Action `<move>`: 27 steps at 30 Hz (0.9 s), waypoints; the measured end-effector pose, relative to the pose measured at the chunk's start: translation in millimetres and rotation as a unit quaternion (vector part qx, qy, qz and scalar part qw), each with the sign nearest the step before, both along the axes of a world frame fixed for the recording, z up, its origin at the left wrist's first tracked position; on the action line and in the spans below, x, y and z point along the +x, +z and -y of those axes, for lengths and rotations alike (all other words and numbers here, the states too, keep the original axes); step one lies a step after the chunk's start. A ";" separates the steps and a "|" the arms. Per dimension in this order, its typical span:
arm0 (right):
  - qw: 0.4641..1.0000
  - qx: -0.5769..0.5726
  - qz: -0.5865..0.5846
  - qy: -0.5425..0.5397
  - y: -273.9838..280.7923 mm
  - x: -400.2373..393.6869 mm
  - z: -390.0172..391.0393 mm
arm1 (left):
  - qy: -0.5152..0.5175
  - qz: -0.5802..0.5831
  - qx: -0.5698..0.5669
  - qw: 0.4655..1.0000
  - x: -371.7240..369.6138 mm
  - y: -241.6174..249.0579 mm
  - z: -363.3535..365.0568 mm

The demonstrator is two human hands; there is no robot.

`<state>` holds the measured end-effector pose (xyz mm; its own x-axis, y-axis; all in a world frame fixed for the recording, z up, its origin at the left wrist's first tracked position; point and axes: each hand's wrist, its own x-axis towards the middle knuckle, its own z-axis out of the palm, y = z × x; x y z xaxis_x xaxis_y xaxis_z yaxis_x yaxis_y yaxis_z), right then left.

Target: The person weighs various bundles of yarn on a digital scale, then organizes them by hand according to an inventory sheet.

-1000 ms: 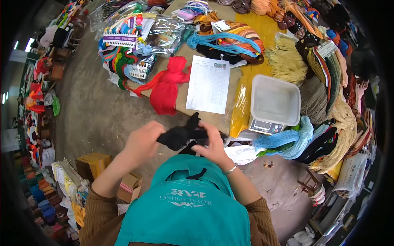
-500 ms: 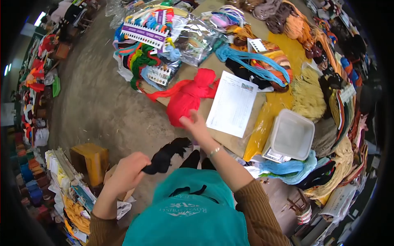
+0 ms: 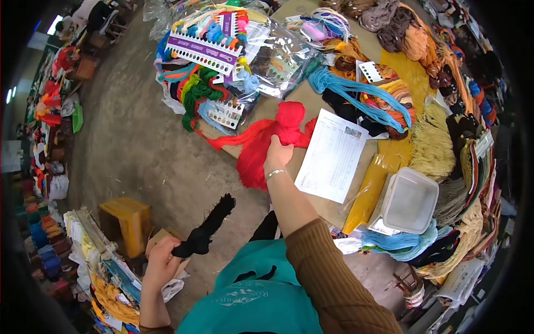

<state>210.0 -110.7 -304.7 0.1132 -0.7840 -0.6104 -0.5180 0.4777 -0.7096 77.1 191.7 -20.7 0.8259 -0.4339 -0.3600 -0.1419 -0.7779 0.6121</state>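
My left hand [image 3: 159, 264] is closed round one end of a black yarn hank [image 3: 207, 228]. The hank's frayed end points up and away, over the floor. Bright red yarn [image 3: 258, 158] lies bunched on the table edge, with a loose strand trailing left. My right hand [image 3: 278, 154] is on the red yarn, its fingers curled into it and the fingertips partly hidden. Just right of that hand lies a printed sheet [image 3: 331, 156].
Thread cards [image 3: 204, 51] and plastic bags [image 3: 281, 61] lie at the table's far left. Blue yarn [image 3: 356, 92] rests behind the sheet. A clear plastic tub [image 3: 411, 200] stands on the right. On the floor at left is a cardboard box [image 3: 130, 222].
My right hand has moved forward onto the red yarn and closed on it. My left hand has drawn back left and lower with the black hank. The view has shifted slightly.
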 end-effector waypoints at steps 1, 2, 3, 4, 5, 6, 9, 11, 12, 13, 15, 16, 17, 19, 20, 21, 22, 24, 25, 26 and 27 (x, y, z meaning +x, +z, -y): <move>1.000 -0.003 -0.001 -0.001 5.9 -6.1 1.1 | -0.001 -0.001 -0.003 1.000 0.9 -1.5 -2.6; 0.992 0.019 0.119 -0.035 11.7 -15.6 2.6 | 0.021 -0.012 -0.003 1.000 0.7 -2.5 -5.0; 0.968 0.042 0.238 -0.066 17.7 -22.7 5.0 | 0.044 -0.023 -0.004 0.999 0.2 -3.2 -7.2; 0.956 0.042 0.278 -0.086 14.5 -28.8 9.0 | 0.046 -0.023 -0.004 0.999 -0.3 -6.6 -11.4; 0.939 0.058 0.327 -0.090 13.7 -35.2 14.8 | 0.042 -0.018 -0.012 0.999 0.0 -12.5 -15.5; 0.919 0.073 0.375 -0.095 12.8 -40.4 22.9 | 0.037 -0.013 -0.020 0.999 0.9 -15.3 -17.8; 0.919 0.134 0.352 -0.116 -15.2 -41.7 50.8 | 0.037 -0.023 0.001 0.999 6.6 -12.9 -8.5; 0.922 0.124 0.342 -0.136 -16.1 -28.4 61.5 | 0.028 -0.013 0.004 1.000 8.1 -14.0 -5.6; 0.924 0.138 0.318 -0.162 -11.7 -20.3 66.3 | 0.023 -0.005 0.006 1.000 8.0 -14.6 -5.3; 0.924 0.153 0.294 -0.189 -15.3 -13.6 70.4 | 0.021 -0.002 0.011 1.000 7.6 -14.7 -6.3; 0.927 0.141 0.291 -0.190 -24.4 -7.9 72.2 | 0.013 -0.012 0.003 1.000 7.3 -13.1 -9.0; 0.914 0.159 0.327 -0.180 -19.4 -9.3 72.0 | 0.010 -0.010 0.005 1.000 7.1 -9.9 -10.1; 0.900 0.175 0.362 -0.168 -14.2 -12.2 72.5 | 0.017 -0.004 0.013 1.000 6.2 -6.6 -11.5; 0.871 0.220 0.427 -0.102 1.1 -28.4 62.4 | 0.025 0.003 0.016 1.000 6.3 -2.8 -15.7; 0.861 0.230 0.450 -0.063 12.3 -39.8 54.5 | 0.026 0.006 0.011 1.000 7.9 -0.9 -16.9; 0.827 0.285 0.484 -0.029 37.8 -55.7 48.2 | 0.027 0.039 0.028 0.998 10.3 5.4 -11.4; 0.788 0.337 0.515 0.006 66.3 -74.3 43.2 | 0.022 0.057 0.032 0.998 14.6 11.0 -7.5; 0.785 0.350 0.505 0.084 96.4 -115.8 35.5 | 0.004 0.081 0.033 0.996 26.0 25.4 4.2; 0.768 0.370 0.508 0.120 105.3 -139.6 36.2 | -0.014 0.101 0.025 0.994 32.3 32.0 10.4; 0.751 0.387 0.511 0.157 114.6 -162.5 38.6 | -0.032 0.121 0.014 0.992 38.9 37.8 18.3; 0.750 0.404 0.493 0.178 129.8 -185.6 43.3 | -0.034 0.125 0.001 0.992 46.1 45.1 29.6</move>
